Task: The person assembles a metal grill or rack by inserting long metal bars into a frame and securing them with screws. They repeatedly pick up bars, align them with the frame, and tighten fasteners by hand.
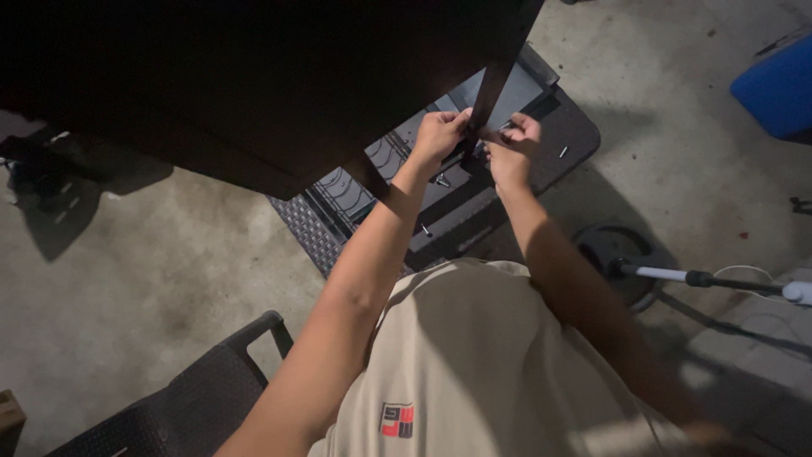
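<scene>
1. Dark metal strut (pixel 489 93) runs down from the large dark panel (pixel 254 76) to the hands, directly above the dark woven panel (pixel 507 161) on the concrete floor (pixel 169 254).
2. Left hand (pixel 438 135) is closed around the strut's lower end, apparently steadying it.
3. Right hand (pixel 512 145) pinches at the same joint from the opposite side; what its fingers hold cannot be made out.
4. Loose screws (pixel 563 152) lie on the woven panel, within reach.
5. A stand base (pixel 613 254) sits well apart, to the right.
</scene>
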